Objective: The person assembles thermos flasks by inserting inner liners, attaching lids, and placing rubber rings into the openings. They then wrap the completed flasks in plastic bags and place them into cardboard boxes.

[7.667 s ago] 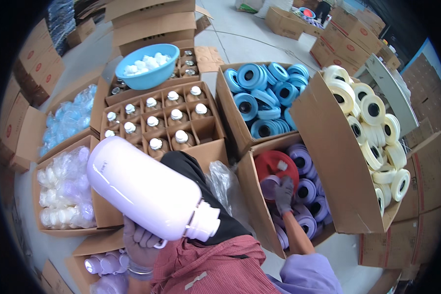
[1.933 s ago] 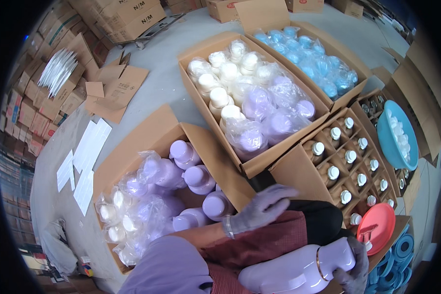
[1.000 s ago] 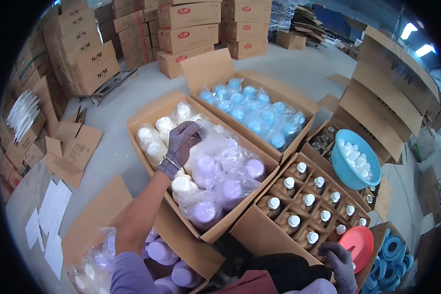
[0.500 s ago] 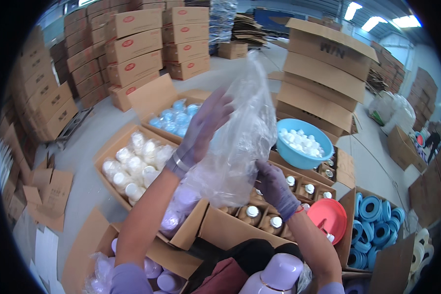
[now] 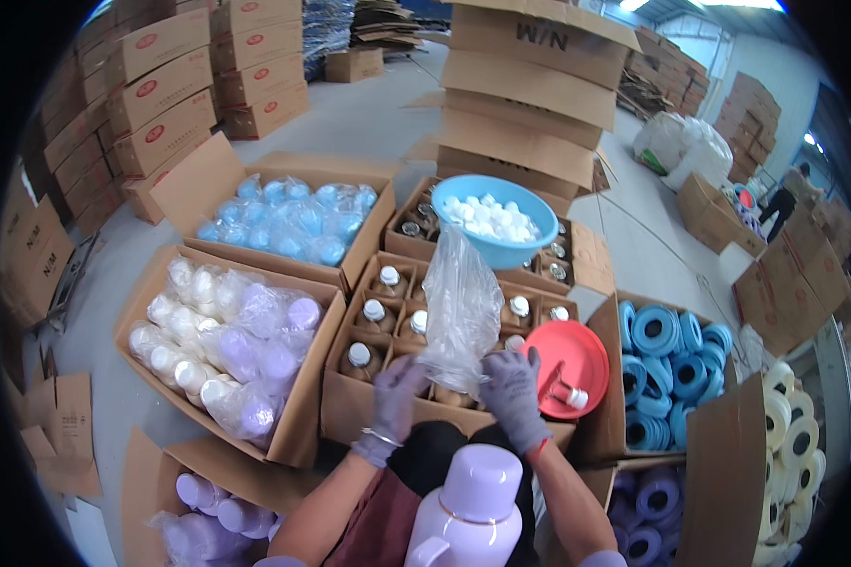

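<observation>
A clear plastic bag point(image 5: 463, 307) stands upright over the divided carton, its lower edge between my two gloved hands. My left hand point(image 5: 397, 397), in a grey-purple glove, is closed at the bag's lower left edge; its fingertips are partly blurred. On the lower right edge my right hand point(image 5: 515, 392) is closed with the fingers pinching the plastic. Below them, a lilac vacuum flask point(image 5: 468, 506) with a cup lid and handle stands upright at my lap. The carton point(image 5: 350, 420) behind the bag holds glass flask liners with white caps in cardboard cells.
A red basin point(image 5: 577, 354) with a small tool sits at the right of the carton. Beyond is a blue basin point(image 5: 520, 250) of white caps. Boxes of bagged white and lilac flasks point(image 5: 274, 359), bagged blue flasks point(image 5: 293, 213) and blue rings point(image 5: 652, 378) surround me.
Both hands have come down and closer together, bringing the bag lower. My left hand, raised and spread beside the bag before, is now at its lower edge. The view has swung right.
</observation>
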A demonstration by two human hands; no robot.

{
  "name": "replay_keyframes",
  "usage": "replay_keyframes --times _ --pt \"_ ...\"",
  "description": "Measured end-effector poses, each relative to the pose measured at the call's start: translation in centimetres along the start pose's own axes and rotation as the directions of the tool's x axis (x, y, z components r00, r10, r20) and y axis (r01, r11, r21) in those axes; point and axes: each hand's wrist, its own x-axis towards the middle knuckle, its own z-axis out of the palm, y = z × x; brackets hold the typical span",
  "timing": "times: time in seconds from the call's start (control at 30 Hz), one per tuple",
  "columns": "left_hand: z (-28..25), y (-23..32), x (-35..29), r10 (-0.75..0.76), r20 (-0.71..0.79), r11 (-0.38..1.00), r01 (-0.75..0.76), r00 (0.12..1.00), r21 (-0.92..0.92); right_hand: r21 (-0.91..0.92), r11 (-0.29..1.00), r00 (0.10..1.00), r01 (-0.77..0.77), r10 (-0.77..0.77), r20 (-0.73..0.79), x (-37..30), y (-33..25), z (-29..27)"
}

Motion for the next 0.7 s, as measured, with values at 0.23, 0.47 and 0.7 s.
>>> replay_keyframes --times 0.23,0.47,0.7 --pt "-5.5 5.7 -10.1 -0.047 0.489 0.982 0.129 0.871 -0.136 0.716 0.686 0.910 -0.130 0.369 -0.188 -10.2 0.1 -4.2" --pt "-7.8 10.9 -19.9 -0.905 0.412 0.403 -0.094 0.105 0.910 0.471 0.876 0.962 0.100 0.037 -0.272 -26.5 -5.3 -6.5" --pt "-5.7 12.7 -21.8 -0.268 0.374 0.572 -0.166 0.888 0.803 0.403 0.804 0.883 0.438 -0.468 -0.028 -39.5 -3.7 -4.8"
